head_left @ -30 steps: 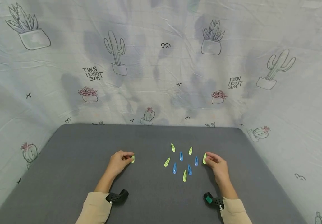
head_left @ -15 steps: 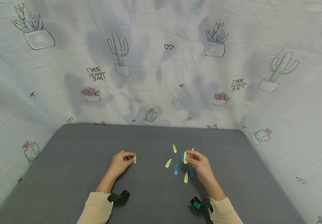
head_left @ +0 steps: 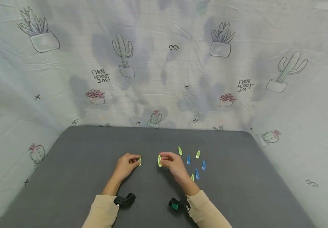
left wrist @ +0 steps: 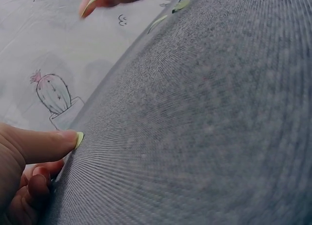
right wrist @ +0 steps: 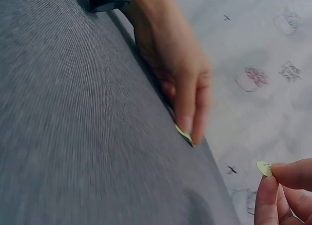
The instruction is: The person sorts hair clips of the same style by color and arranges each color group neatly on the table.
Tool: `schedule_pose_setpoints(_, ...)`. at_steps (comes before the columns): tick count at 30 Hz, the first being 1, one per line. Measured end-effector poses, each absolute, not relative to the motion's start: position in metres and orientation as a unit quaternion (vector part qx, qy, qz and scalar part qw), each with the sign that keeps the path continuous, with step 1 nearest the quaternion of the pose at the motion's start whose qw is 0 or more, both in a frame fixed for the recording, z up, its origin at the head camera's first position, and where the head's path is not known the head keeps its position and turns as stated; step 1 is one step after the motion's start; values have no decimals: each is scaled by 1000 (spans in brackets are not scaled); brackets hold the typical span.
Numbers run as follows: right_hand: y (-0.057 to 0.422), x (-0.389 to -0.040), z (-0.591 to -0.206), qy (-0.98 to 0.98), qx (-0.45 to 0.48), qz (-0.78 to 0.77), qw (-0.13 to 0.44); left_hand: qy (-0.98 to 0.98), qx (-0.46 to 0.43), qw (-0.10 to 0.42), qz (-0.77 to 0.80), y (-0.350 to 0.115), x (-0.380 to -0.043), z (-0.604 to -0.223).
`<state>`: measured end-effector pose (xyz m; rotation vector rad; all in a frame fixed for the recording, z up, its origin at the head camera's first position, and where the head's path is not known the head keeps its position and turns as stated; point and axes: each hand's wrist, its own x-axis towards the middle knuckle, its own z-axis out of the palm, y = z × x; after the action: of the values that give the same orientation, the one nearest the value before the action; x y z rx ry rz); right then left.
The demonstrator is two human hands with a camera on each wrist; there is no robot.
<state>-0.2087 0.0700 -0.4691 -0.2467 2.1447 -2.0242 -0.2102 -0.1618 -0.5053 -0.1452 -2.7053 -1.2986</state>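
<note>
My left hand (head_left: pixel 126 166) pinches a yellow-green snap hair clip (head_left: pixel 140 161) low at the tabletop, left of centre. In the left wrist view, the thumb covers most of that clip (left wrist: pixel 79 139). To its right, my right hand (head_left: pixel 175 166) pinches a second yellow-green snap hair clip (head_left: pixel 159 160) between thumb and fingers. The right wrist view shows this second clip (right wrist: pixel 264 168) raised off the table, apart from the left hand's clip (right wrist: pixel 184 136).
Right of the right hand, yellow-green clips (head_left: pixel 198 154) and blue clips (head_left: pixel 204 165) lie loosely scattered on the grey table (head_left: pixel 152 199). The right hand and forearm partly block the view of this group. A patterned curtain (head_left: pixel 164 69) hangs behind the table.
My right hand has carried its yellow-green hair clip leftward from the right of the scattered clips, across them, toward the left hand. The left hand stays nearly in place, still pinching its clip.
</note>
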Motion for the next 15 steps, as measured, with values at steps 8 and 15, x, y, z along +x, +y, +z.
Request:
schedule_pose_setpoints(8, 31, -211, -466, 742, -89, -661, 62, -901, -45, 82, -423, -160, -211, -506)
schedule_pose_setpoints(15, 8, -227, -489, 805, -68, -589, 27, -900, -31, 79, -427, -159, -209, -505)
